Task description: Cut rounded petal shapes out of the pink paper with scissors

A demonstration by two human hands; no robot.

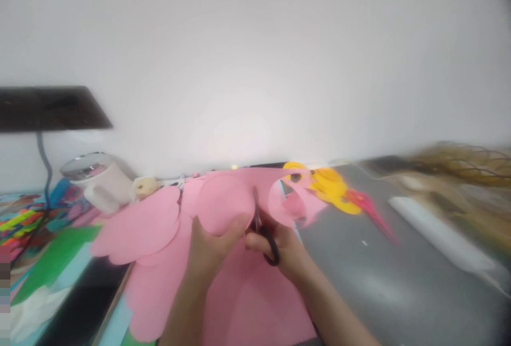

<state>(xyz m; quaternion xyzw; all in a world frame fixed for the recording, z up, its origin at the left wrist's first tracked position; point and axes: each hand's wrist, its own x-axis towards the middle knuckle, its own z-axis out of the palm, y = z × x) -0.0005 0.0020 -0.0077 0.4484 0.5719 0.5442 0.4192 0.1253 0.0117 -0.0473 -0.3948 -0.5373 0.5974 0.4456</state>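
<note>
My left hand is closed on a rounded pink piece of paper, thumb on top and fingers underneath. My right hand grips black-handled scissors, whose blades point away from me along the right edge of the pink piece. To the right, a pink offcut with a round hole in it stretches from near the scissors. Beneath both hands lies a large pink sheet. Scalloped pink wing-like shapes overlap to the left. Some fingers of each hand are hidden.
Yellow cut shapes and pink scissors lie to the right on the grey table. Farther right is a long white object. A white mug-like container stands at the left, near green sheets and a dark panel.
</note>
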